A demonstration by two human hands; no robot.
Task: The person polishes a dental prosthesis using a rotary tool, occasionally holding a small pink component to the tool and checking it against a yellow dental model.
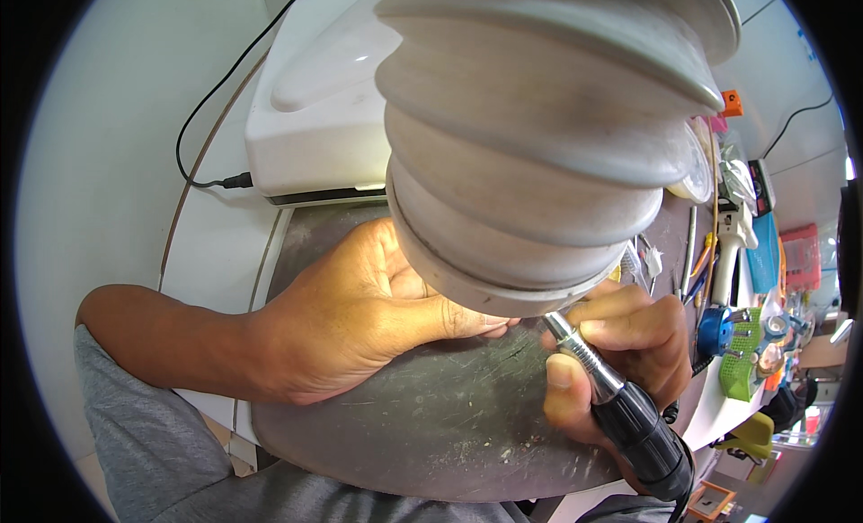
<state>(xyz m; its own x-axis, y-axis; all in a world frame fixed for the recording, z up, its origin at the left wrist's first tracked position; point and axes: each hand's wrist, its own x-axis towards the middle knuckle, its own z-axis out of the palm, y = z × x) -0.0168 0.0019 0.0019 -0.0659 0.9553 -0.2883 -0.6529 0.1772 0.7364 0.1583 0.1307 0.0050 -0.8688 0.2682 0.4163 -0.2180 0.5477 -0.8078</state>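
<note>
My right hand [634, 343] grips a rotary handpiece [634, 424] with a silver front and a black body. Its tip points up and left, and its working end is hidden under a wide, ribbed grey hose [530, 154]. Just left of the tip, my left hand [351, 321] is closed, thumb stretched toward the right and fingers curled. Whatever it pinches is hidden beneath the hose's mouth. Both hands are over a scratched dark grey mat [431, 424] with pale specks on it.
A white rounded machine [315, 163] with a black cable [182, 145] stands at the far left. Along the right are a blue round bur holder [715, 332], a green basket [739, 361] and a blue tray [764, 253]. The hose fills the space above my hands.
</note>
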